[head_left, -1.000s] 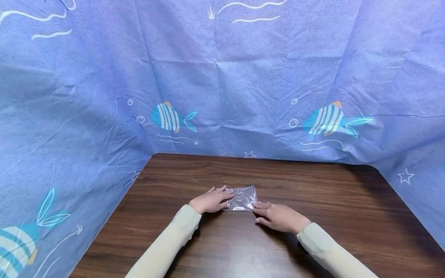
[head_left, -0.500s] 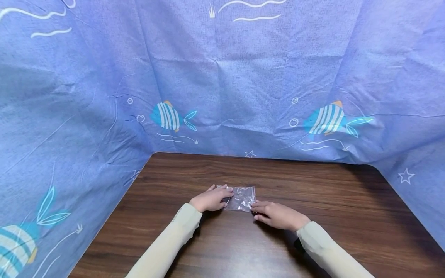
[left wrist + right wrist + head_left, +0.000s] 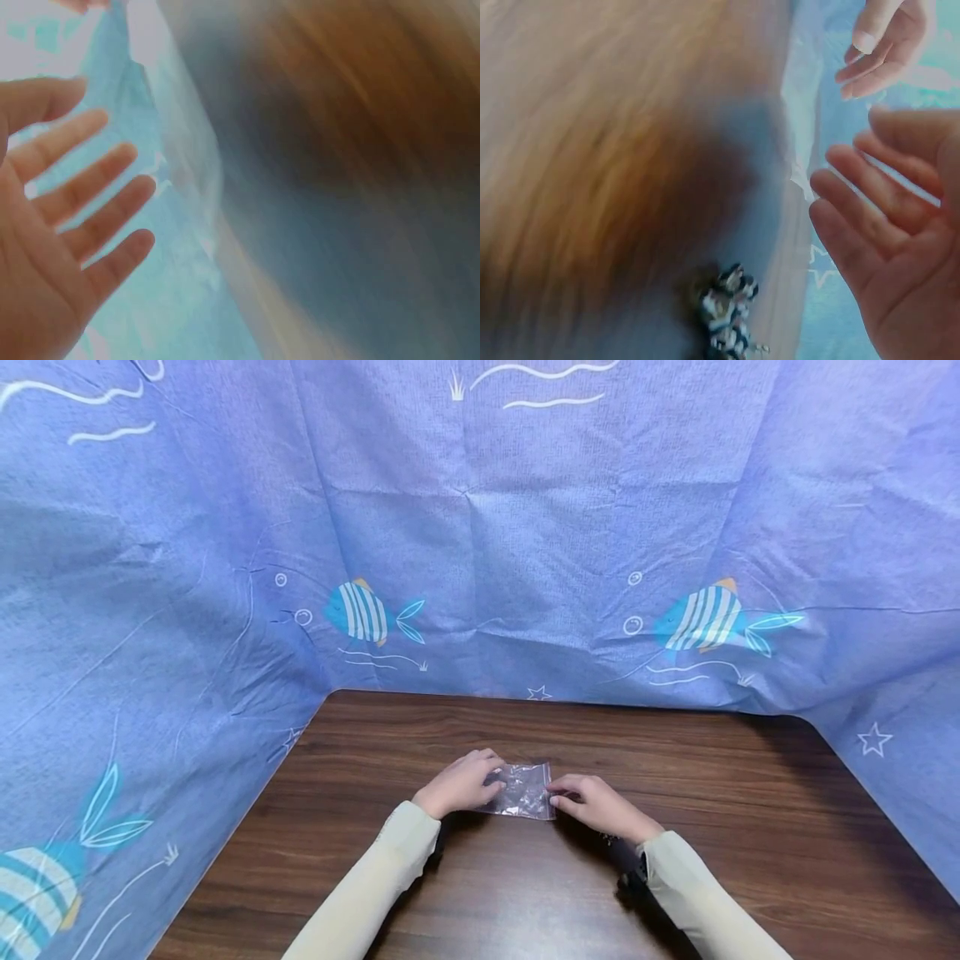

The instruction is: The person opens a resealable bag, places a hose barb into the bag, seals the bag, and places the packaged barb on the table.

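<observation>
The bare left hand [image 3: 459, 783] at nine o'clock and right hand [image 3: 596, 803] at three have just lifted, fingers [image 3: 116, 262] released, so the clear rectangular plastic bag [image 3: 525, 789] seems settled on the brown wooden worktop [image 3: 712, 777] between them.

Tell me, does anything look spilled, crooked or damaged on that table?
Nothing really stands out. The clear plastic bag is crinkled and the fish-print curtain behind has creases, but both seem ordinary; no spill shows on the table.

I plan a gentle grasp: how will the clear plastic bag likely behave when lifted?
The clear plastic bag is probably floppy, as it looks wrinkled. It appears flat and thin, so likely light. Its glossy shine suggests it may slide.
</observation>
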### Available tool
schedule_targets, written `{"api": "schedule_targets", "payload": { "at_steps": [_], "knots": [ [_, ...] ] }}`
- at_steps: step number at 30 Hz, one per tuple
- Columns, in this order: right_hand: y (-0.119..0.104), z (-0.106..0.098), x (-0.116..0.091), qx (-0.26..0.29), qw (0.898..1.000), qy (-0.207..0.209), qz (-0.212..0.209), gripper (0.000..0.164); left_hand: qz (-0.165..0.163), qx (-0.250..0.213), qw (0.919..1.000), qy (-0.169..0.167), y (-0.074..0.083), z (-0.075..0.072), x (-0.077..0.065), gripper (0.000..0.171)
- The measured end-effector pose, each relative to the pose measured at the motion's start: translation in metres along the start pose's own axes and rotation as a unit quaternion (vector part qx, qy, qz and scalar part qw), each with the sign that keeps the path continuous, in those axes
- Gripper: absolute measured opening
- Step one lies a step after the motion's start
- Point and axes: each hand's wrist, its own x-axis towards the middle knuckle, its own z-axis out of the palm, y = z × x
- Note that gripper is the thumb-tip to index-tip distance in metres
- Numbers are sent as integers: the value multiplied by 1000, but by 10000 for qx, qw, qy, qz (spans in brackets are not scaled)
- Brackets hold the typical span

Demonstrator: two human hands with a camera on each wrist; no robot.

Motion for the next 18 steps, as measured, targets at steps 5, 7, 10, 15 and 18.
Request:
{"api": "schedule_targets", "payload": {
  "at_steps": [5,7,10,15,18],
  "knots": [
    [5,-2,8,592,9916,505,1032,23,-177,-1091,9923,554,11,5,10,22],
    [7,-3,12,743,9853,600,1417,23,-244,-1555,9849,720,15,9,13,21],
    [11,-3,16,786,9802,630,1705,21,-516,-2156,9715,839,21,14,17,23],
    [16,-1,20,1110,9716,554,2013,21,-1082,-2932,9467,775,29,22,22,27],
    [18,2,23,1396,9643,496,2194,22,-1308,-3210,9347,788,32,30,25,25]
  ]
}}
